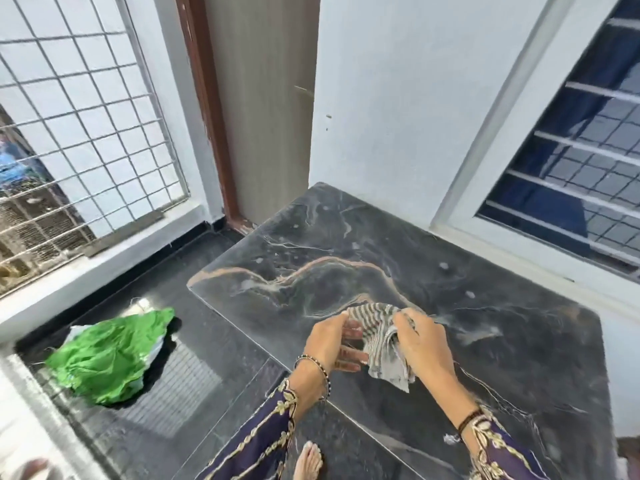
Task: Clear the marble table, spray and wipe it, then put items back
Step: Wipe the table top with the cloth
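Your left hand (330,344) and right hand (420,344) both grasp the striped cloth (382,336), which is bunched between them above the near-left part of the marble table (346,244). The left fingers pinch its upper edge; the right hand closes over the folded bulk, with a loose corner hanging below.

The step in hand appears to be preparing the cloth for wiping. Fold it into a flat pad before you set it down; a loose bunch leaves streaks. Tuck the hanging corner in so it does not drag.

The tabletop carries no items. Pale wet-looking spots sit on it toward the window (568,140) side, with a smear just right of your hands. Work from the far edge toward yourself in overlapping passes, covering those spots.

A green bag (110,355) lies on the floor (214,341), well apart from the table.
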A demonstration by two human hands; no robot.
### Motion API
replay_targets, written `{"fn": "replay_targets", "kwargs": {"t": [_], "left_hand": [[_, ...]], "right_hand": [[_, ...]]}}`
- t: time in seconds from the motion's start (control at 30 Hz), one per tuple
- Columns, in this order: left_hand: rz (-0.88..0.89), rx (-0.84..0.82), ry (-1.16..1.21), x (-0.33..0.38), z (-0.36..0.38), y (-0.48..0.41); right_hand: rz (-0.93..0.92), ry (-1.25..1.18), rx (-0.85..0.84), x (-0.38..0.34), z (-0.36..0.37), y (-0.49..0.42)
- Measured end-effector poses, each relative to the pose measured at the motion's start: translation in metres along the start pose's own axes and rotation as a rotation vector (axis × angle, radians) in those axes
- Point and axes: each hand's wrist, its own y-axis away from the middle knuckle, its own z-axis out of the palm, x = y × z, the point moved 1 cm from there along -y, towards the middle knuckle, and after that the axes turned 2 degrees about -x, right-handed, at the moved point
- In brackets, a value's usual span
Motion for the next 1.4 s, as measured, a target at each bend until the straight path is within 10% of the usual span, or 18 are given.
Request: {"fn": "replay_targets", "kwargs": {"t": [0.2,0.43,1.23,1.4], "left_hand": [[-0.041,0.147,0.023,0.026,-0.089,-0.048],[-0.147,0.346,0.013,0.034,-0.183,-0.092],[-0.094,0.280,-0.044,0.093,-0.318,-0.155],[0.015,0.257,-0.006,0.112,-0.354,-0.153]], "right_hand": [[-0.227,0.207,0.031,-0.073,0.070,-0.070],[-0.381,0.351,-0.499,-0.114,0.180,-0.102],[-0.005,0.355,-0.168,-0.124,0.302,-0.159],[-0.241,0.619,-0.162,-0.163,0.338,-0.150]]}}
